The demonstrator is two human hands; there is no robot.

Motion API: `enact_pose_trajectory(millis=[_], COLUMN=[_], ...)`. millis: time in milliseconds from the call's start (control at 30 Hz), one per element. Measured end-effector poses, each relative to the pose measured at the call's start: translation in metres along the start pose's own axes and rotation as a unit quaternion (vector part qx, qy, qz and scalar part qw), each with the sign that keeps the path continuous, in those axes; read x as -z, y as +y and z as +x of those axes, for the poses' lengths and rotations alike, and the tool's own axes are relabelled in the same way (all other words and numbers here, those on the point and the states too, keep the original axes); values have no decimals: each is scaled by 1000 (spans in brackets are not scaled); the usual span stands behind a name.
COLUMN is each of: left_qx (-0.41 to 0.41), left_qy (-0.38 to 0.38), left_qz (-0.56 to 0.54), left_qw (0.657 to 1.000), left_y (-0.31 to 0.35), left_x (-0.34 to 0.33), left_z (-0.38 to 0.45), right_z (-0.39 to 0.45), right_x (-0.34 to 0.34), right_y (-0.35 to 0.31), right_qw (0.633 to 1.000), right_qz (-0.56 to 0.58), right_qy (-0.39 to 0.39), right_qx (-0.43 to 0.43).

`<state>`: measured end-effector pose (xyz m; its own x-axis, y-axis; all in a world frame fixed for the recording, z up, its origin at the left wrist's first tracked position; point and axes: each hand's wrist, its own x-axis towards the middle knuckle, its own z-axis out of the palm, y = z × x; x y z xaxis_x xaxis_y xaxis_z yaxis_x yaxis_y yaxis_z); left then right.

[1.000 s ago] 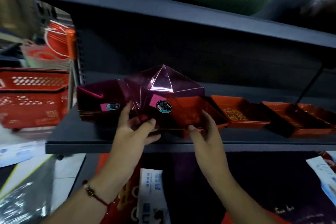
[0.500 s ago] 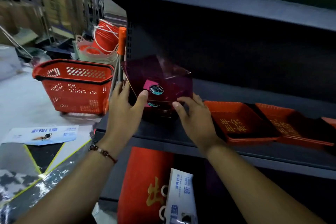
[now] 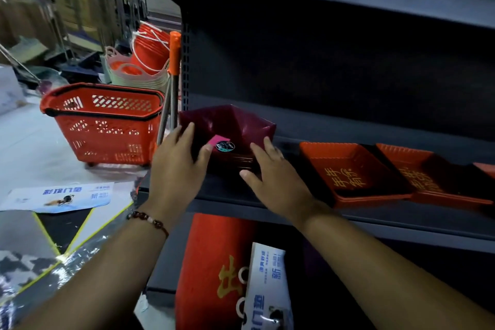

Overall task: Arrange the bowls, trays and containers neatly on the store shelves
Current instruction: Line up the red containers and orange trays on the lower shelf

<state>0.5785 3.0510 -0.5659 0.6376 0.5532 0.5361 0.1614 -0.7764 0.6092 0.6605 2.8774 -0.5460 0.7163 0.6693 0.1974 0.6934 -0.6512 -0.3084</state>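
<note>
A stack of dark maroon angular bowls (image 3: 230,126) with a pink label and a round sticker sits at the left end of the dark grey shelf (image 3: 375,220). My left hand (image 3: 178,166) presses its left side with straight fingers, thumb near the label. My right hand (image 3: 273,177) rests against its right front side, fingers extended. Two red square trays with gold characters, one (image 3: 353,171) beside the bowls and another (image 3: 434,174) further right, lie on the same shelf.
A red shopping basket (image 3: 104,123) stands on the floor to the left, with stacked red buckets (image 3: 150,59) behind it and an orange-capped pole (image 3: 174,83) by the shelf post. Red rolled mats (image 3: 214,270) and a packaged mat (image 3: 267,286) fill the lower shelf. Printed mats lie on the floor.
The maroon bowl that I held tilted up has come down onto the stack at the shelf's left end. Both hands now lie flat against the stack's sides.
</note>
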Motion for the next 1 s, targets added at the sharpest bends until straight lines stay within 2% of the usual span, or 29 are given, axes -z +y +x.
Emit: enact_pose_trajectory(millis=[67, 167, 367, 533, 667, 867, 1000], left_qx=[-81, -160, -251, -322, -360, -334, -327], left_qy=[-14, -109, -250, -291, -298, -306, -295], left_qz=[41, 53, 64, 63, 36, 2, 42], left_qw=[996, 980, 933, 899, 883, 891, 897], left_y=[25, 69, 152, 225, 261, 277, 274], left_x=[-4, -22, -68, -117, -155, -203, -225], left_z=[-8, -32, -64, -72, -82, -84, -83], right_z=[-11, -36, -112, -170, -187, -164, -150], right_x=[7, 22, 68, 119, 120, 107, 114], right_y=[8, 29, 110, 194, 242, 278, 303], right_qw=[999, 996, 991, 969, 948, 957, 960], right_qz=[-22, -71, -130, -149, -114, -86, -76], right_qy=[0, -4, 21, 79, 131, 119, 113], right_qx=[26, 48, -28, -182, -266, -249, -246])
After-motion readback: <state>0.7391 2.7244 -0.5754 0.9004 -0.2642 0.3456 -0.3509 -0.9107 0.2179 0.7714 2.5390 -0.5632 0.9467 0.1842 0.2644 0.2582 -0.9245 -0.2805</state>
